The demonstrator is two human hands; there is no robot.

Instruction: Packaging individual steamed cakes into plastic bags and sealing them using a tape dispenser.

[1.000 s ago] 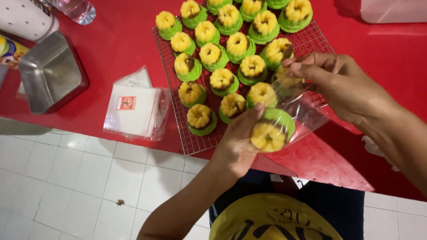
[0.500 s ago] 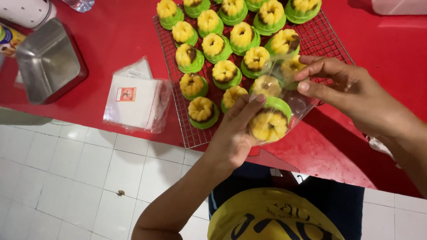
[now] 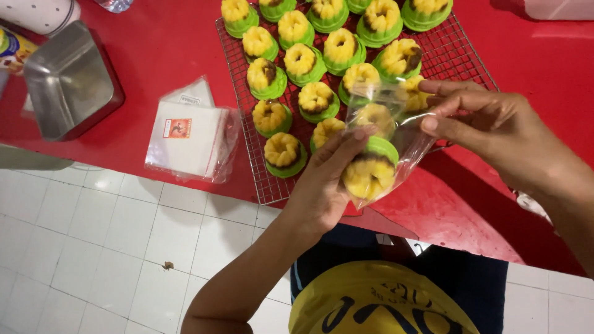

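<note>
A glossy red table [image 3: 148,37] fills the upper part of the view, and soft light reflects on its surface. Below its edge is a floor of white square tiles [image 3: 93,247] with thin grey joints.

Single view only, head cam; no 2nd view, so no overlap to report. We look steeply down from above, facing fwd over red table [image 3: 154,49] edge. Close range: left hand [image 3: 325,185] and right hand [image 3: 501,133] fill centre-right of frame. Wire rack [image 3: 247,148] runs off top edge. White tiled floor [image 3: 93,247] and our yellow shirt [image 3: 377,309] at bottom.
</note>
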